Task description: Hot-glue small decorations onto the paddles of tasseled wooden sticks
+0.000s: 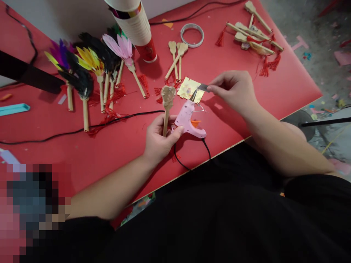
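Note:
My left hand [157, 140] is closed around a wooden stick [168, 98] with a broad, lumpy head, held upright. The same hand also grips a pink hot glue gun [185, 117], its metal nozzle pointing up and its orange trigger facing right. Between thumb and fingertips, my right hand [236, 89] pinches a small dark grey flat strip [203, 87]. The strip's left end is close to the nozzle tip; whether they touch, I cannot tell. Beneath both lies a shiny gold square sheet [186, 87] with smudges on it.
Feather-topped sticks [85, 91] with red tassels lie at left. Stacked paper cups [142, 33] and a tape roll [192, 35] stand farther back. Bare wooden sticks [178, 58] lie mid-table, more [255, 36] at far right. A black cord [131, 116] crosses the red table [115, 157].

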`<state>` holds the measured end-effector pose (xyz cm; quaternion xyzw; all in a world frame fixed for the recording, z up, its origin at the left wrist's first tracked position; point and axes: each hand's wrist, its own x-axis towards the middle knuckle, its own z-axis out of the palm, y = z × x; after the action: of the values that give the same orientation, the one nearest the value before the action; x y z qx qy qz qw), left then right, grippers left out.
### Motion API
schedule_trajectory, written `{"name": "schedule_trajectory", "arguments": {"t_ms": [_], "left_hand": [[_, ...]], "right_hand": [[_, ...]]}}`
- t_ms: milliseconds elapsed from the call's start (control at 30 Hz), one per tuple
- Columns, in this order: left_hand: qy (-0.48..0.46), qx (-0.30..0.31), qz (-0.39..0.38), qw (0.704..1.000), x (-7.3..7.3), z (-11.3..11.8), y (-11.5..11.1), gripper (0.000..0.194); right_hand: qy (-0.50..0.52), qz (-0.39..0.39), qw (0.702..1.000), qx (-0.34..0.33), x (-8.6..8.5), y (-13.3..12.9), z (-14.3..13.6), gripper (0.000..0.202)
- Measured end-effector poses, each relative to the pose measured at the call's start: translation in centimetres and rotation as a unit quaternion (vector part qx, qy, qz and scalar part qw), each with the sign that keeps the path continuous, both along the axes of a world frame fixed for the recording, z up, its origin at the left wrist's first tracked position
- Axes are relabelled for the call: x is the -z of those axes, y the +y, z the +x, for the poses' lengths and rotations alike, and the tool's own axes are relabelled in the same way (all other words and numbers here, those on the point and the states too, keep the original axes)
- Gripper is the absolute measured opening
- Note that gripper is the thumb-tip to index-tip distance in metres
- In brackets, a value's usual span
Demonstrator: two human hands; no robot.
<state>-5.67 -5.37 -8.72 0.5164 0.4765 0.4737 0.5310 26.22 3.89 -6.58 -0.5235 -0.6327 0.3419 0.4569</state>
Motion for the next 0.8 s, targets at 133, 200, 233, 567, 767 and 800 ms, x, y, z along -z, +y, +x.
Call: {"name": "schedule_trajectory", "arguments": {"t_ms": [133,200,233,567,767,800], "left_hand": [[-0.054,-0.024,-0.011,0.998,0.1,0.0,0.5,0.057],[-0.080,-0.043,-0.016,0.996,0.0,0.1,0.8,0.063],[-0.089,-0.046,-0.019,0.995,0.0,0.2,0.8,0.066],[-0.102,-0.090,0.007,0.991,0.7,0.9,1.1,0.081],[-0.072,-0.022,0.035,0.997,0.8,0.6,1.0,0.072],[-0.065,-0.001,0.038,0.997,0.6,0.6,0.9,0.069]], "right_hand": [[-0.003,-0.043,0.999,-0.015,1.7,0.8,1.0,0.030],[-0.031,-0.049,0.998,-0.015,2.2,1.3,1.3,0.023],[-0.053,-0.044,0.997,-0.017,2.3,1.6,1.4,0.020],[-0.181,0.025,0.965,-0.190,-1.6,-5.0,-3.8,0.072],[-0.404,-0.036,0.892,-0.198,-2.3,-8.1,-7.8,0.066],[-0.422,-0.039,0.885,-0.193,-2.4,-8.0,-7.8,0.060]]}}
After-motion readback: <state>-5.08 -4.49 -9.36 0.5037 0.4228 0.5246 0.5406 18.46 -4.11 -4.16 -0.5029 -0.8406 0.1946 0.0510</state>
